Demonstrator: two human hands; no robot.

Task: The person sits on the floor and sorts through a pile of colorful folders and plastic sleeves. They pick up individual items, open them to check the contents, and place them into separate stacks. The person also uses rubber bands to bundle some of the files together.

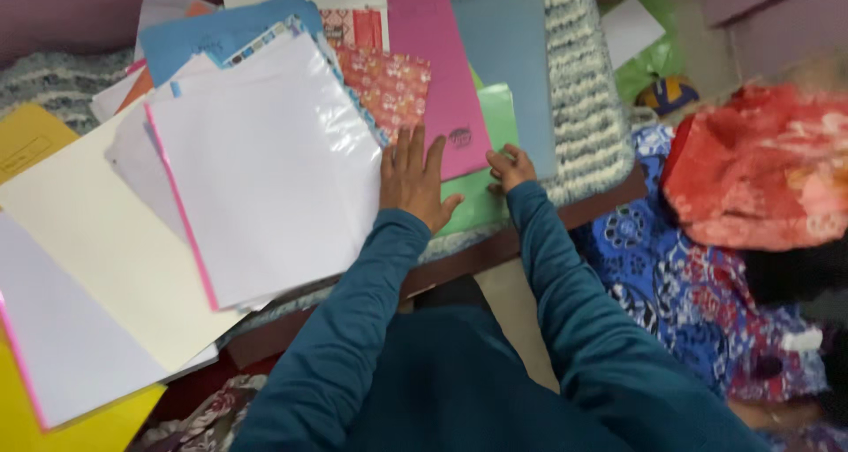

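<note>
left hand (415, 180): flat, fingers spread, pressing edge of white sheet stack (265, 169) | right hand (511, 167): fingers curled onto green sheet (481, 187) at desk (495, 249) edge | handling (judged): light, floppy, slippery; lift by a free corner, support underneath.

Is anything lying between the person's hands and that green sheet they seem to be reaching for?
Nothing visible does. The left hand lies flat at the edge of the white sheets, partly on the pink folder, next to the green sheet. The right hand already touches the green sheet's edge.
</note>
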